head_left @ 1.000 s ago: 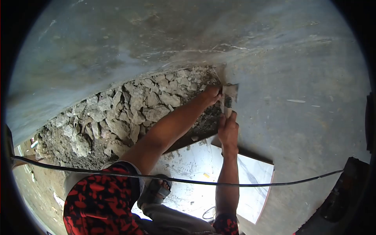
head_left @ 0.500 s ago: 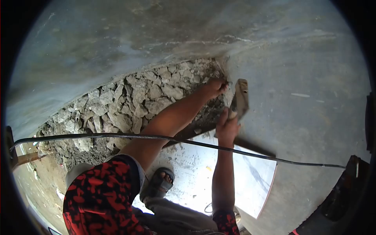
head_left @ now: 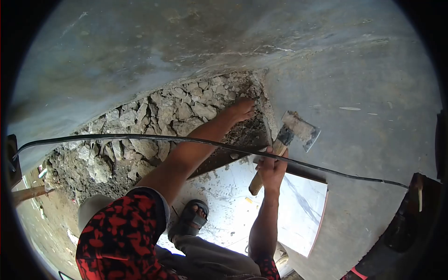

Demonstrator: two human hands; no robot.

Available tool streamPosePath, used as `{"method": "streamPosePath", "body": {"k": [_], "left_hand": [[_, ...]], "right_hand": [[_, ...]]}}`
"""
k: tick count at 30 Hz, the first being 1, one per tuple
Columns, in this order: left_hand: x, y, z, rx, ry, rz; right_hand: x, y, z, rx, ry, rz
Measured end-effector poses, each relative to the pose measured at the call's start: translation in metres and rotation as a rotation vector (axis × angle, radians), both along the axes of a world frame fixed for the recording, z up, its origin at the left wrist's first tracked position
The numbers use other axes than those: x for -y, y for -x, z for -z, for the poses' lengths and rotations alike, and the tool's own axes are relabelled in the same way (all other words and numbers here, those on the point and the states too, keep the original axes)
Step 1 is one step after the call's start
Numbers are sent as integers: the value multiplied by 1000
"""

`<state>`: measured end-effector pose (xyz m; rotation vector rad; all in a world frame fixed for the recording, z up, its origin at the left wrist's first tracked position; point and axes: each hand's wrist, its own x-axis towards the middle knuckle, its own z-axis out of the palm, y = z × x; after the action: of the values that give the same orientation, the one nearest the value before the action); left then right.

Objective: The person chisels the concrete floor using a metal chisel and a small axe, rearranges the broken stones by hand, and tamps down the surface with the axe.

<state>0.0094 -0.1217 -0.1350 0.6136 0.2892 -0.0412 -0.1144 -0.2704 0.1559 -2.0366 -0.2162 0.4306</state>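
Note:
In the head view my right hand (head_left: pixel 273 171) is wrapped round the wooden handle of a hatchet-like tool (head_left: pixel 298 129), whose wide, dusty metal head lies up and right of the fist, in front of the grey wall. My left hand (head_left: pixel 243 108) reaches to the dark soil at the corner end of the rubble bed (head_left: pixel 163 112). Its fingers are curled together beside the broken wall edge (head_left: pixel 267 109). Whatever they hold, if anything, is too small to tell.
A black cable (head_left: pixel 322 170) crosses the view over both arms. White marbled tiles (head_left: pixel 301 200) lie below the rubble, with a sandalled foot (head_left: pixel 193 215) on them. Grey walls (head_left: pixel 354 93) rise at the top and right. A dark object (head_left: pixel 406 224) stands at the lower right.
The tool's head has swung right, away from the wall edge, and its handle now shows below my right hand. My left hand has moved slightly left and down. The cable has shifted.

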Motion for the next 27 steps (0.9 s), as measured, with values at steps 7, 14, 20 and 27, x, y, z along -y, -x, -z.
{"method": "streamPosePath", "body": {"k": [7,14,20,27], "left_hand": [[-25,98,-50,-334,-210,22],[-26,73,-103,-305,-191,-14],[-12,48,-92,-273,-39,-20],[1,26,-126,-540,184,7]], "right_hand": [[23,27,24,-36,-151,-38],[33,30,25,-39,-54,-48],[26,29,25,-64,16,-32],[21,9,32,51,141,-73]]}}
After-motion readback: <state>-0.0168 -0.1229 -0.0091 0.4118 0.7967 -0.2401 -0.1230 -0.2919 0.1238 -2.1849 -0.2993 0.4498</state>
